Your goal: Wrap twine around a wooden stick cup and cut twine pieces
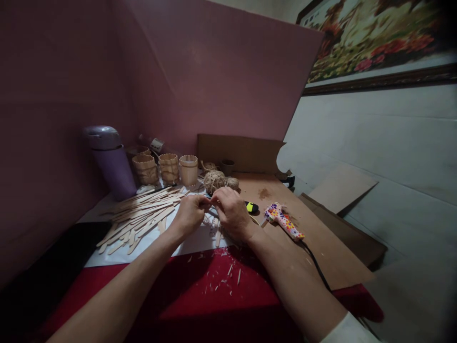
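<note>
My left hand (190, 215) is closed in a pinch, its fingertips meeting those of my right hand (231, 212). Curled and closed too, the right hand covers most of what lies between them, so I cannot make out the small thing they hold. Just behind the hands are balls of jute twine (214, 181). A black and yellow tool handle (252, 207) shows beside the right hand. Left of the left hand, many flat wooden craft sticks (146, 214) lie in a loose pile on white paper (189, 245).
Cups covered in wooden sticks (169, 168) stand at the back, near a purple bottle (116, 166). A flower-patterned glue gun (283, 221) with a black cord rests on a cardboard sheet (321, 257). Wood slivers litter the red cloth (200, 290) in front.
</note>
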### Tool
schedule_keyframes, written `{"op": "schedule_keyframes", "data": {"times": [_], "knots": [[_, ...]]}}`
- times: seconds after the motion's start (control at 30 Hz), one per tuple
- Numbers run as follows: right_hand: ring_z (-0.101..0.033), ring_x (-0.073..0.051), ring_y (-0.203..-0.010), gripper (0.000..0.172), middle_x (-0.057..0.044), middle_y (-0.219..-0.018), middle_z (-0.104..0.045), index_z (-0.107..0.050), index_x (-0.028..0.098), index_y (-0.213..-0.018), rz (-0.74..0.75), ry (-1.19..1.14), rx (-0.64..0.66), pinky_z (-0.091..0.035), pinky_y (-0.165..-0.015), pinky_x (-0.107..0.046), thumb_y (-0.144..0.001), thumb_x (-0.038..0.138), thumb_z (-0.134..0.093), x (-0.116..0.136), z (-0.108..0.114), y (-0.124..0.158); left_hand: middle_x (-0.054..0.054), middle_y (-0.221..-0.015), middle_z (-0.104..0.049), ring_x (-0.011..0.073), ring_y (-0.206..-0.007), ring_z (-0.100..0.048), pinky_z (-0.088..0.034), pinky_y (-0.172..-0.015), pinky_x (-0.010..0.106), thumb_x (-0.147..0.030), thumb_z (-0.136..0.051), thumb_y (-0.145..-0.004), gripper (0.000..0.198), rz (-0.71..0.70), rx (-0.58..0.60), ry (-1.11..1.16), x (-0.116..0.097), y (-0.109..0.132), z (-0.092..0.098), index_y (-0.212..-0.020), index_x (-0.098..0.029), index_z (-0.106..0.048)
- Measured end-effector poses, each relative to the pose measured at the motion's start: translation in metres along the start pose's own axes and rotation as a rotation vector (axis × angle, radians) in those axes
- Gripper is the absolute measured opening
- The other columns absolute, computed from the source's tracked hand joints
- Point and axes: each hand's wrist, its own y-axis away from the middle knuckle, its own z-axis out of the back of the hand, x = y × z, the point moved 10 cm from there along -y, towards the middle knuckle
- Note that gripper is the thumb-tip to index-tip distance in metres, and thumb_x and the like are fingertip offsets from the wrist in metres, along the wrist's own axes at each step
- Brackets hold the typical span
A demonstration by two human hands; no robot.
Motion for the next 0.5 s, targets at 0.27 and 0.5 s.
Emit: {"op": "schedule_keyframes", "data": {"times": [0.27, 0.5], "knots": [[-0.050, -0.017, -0.081, 0.013, -0.004, -0.082, -0.057, -0.053, 0.019, -0.077, -0.209, -0.416, -0.147, -0.039, -0.074, -0.029, -0.086, 0.022, -0.044, -0.021, 0.004, 0.002, 0.001, -0.051, -0.061, 0.0104, -0.047, -0.046, -0.035, -0.048, 0.021, -0.018, -0.061, -0.066, 0.012, 0.059, 0.012, 0.170, 0.013, -0.003, -0.006, -0.063, -0.013, -0.071], [-0.046, -0.011, -0.063, 0.018, 0.002, -0.071, -0.054, -0.059, 0.018, -0.081, -0.592, -0.973, -0.246, -0.036, -0.060, -0.025, -0.078, 0.036, -0.058, -0.056, -0.020, 0.015, 0.000, -0.050, -0.061, 0.0088, -0.043, -0.044, -0.033, -0.045, 0.021, -0.018, -0.060, -0.066, 0.011, 0.077, 0.051, 0.188, 0.011, 0.000, -0.011, -0.063, -0.014, -0.070]]}}
